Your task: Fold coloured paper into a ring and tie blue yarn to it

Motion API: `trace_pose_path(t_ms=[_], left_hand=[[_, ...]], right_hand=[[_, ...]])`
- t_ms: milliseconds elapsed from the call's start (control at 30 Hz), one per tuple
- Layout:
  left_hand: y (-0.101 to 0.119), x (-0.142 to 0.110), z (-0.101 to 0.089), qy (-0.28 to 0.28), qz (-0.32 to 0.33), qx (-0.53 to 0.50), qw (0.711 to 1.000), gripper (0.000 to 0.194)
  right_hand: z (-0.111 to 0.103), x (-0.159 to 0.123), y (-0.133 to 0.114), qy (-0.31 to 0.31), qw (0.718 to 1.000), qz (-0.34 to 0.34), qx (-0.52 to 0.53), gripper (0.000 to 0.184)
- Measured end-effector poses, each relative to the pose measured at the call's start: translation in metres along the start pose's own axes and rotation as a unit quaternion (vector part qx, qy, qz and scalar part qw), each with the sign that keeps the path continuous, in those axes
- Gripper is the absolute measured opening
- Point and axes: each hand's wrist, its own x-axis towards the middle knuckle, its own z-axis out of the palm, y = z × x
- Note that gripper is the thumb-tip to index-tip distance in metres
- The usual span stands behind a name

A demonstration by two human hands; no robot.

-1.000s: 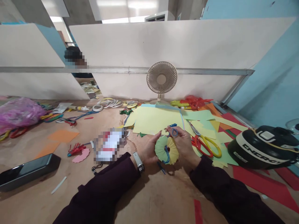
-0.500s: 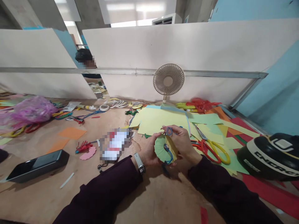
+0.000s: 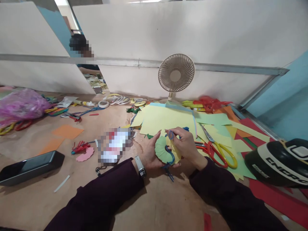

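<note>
My left hand (image 3: 151,153) supports a pleated green and yellow paper disc (image 3: 161,149) from its left side and underneath, with the thumb raised along its upper edge. A blue cord (image 3: 171,154) curves around the disc's middle, and its loose ends hang below. At the disc's upper right, my right hand (image 3: 187,144) pinches a loop of the blue cord between thumb and fingers. Just right of that hand lie red-handled scissors (image 3: 218,157) and yellow-handled scissors (image 3: 227,155). Beyond the hands spread yellow paper sheets (image 3: 166,120).
A small fan (image 3: 176,73) stands against the white partition (image 3: 125,38). At right is a black bottle (image 3: 271,163). To the left are a blurred card (image 3: 115,146), a pink paper piece (image 3: 85,154) with red cord, a dark box-like device (image 3: 31,166) and a purple plastic bag (image 3: 26,106).
The view has tipped downward slightly. My left thumb has lifted away from the disc's top, and the disc's green face shows more. The cord ends now hang visibly below it.
</note>
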Motion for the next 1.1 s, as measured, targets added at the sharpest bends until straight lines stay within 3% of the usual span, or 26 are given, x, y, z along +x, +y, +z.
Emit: trace_pose_path(t_ms=[100, 333, 467, 533, 567, 700, 767, 900, 1000, 1100], left_hand=[[0.000, 0.000, -0.002, 0.018, 0.013, 0.004, 1.000, 0.052], [0.003, 0.003, -0.011, 0.029, 0.010, 0.023, 0.999, 0.055], [0.009, 0.001, -0.012, -0.008, -0.108, 0.062, 0.992, 0.077], [0.010, 0.002, -0.011, 0.002, -0.163, 0.086, 0.983, 0.088], [0.010, 0.003, -0.011, 0.019, -0.160, 0.102, 0.982, 0.089], [0.003, 0.008, -0.009, 0.119, 0.009, 0.182, 0.976, 0.076], [-0.001, 0.010, -0.009, 0.152, 0.083, 0.216, 0.961, 0.059], [-0.006, 0.008, -0.009, 0.166, 0.113, 0.242, 0.949, 0.034], [-0.006, 0.008, -0.006, 0.178, 0.146, 0.173, 0.958, 0.037], [-0.004, 0.011, -0.002, 0.206, 0.236, 0.108, 0.944, 0.039]], right_hand=[[0.002, 0.000, 0.004, 0.005, 0.996, -0.061, -0.068, 0.037], [0.006, -0.002, 0.012, 0.031, 0.988, -0.110, -0.106, 0.034], [0.001, -0.001, 0.012, 0.040, 0.987, -0.122, -0.097, 0.033], [-0.002, 0.001, 0.010, 0.039, 0.990, -0.104, -0.088, 0.034], [-0.004, 0.002, 0.009, 0.035, 0.992, -0.087, -0.082, 0.034], [-0.006, 0.003, 0.006, 0.008, 1.000, 0.007, -0.017, 0.033], [-0.004, 0.004, 0.009, -0.013, 0.993, 0.095, 0.066, 0.032], [-0.003, 0.011, 0.023, -0.032, 0.937, 0.270, 0.221, 0.041], [-0.007, 0.019, 0.033, -0.002, 0.914, 0.317, 0.254, 0.048], [-0.012, 0.022, 0.031, 0.000, 0.897, 0.347, 0.273, 0.048]])
